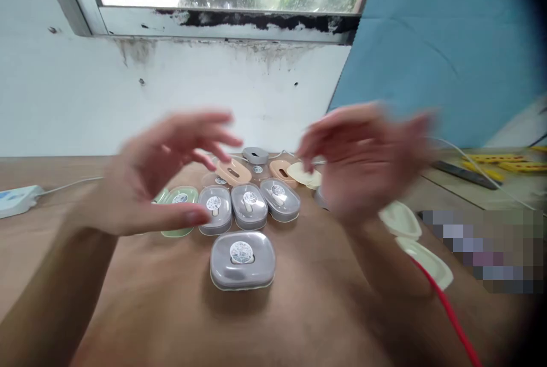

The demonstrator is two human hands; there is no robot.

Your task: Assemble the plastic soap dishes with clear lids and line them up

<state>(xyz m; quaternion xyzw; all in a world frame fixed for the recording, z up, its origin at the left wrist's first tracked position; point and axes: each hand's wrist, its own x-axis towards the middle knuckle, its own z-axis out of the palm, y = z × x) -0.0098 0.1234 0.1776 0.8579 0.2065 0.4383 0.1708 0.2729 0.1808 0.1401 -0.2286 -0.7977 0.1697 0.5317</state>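
Lying at the far left of the table [141, 304], a white power strip [19, 202] trails a pale cord. Next comes the left hand [147, 176], raised and blurred, thumb spread well apart from the fingers, with nothing between them. Beyond its thumb sits a green box [178, 224], then a row of three grey boxes [249, 220], each with a round label. Nearer than that row, and apart from it, the front box [242, 277], also grey, lies flat with its label up. Behind the row are two peach pieces [241, 177] and a cream piece [300, 173]. The right hand [359, 167] hangs up and to the right, blurred, fingers loosely bent, apparently empty. Farther right lie two cream trays [401, 219] and a red cord [448, 307].

The step in hand looks like a gap between grips, no box being held. Gripping the front box from here would call for lowering both hands, bringing them inward and closing on its short ends.
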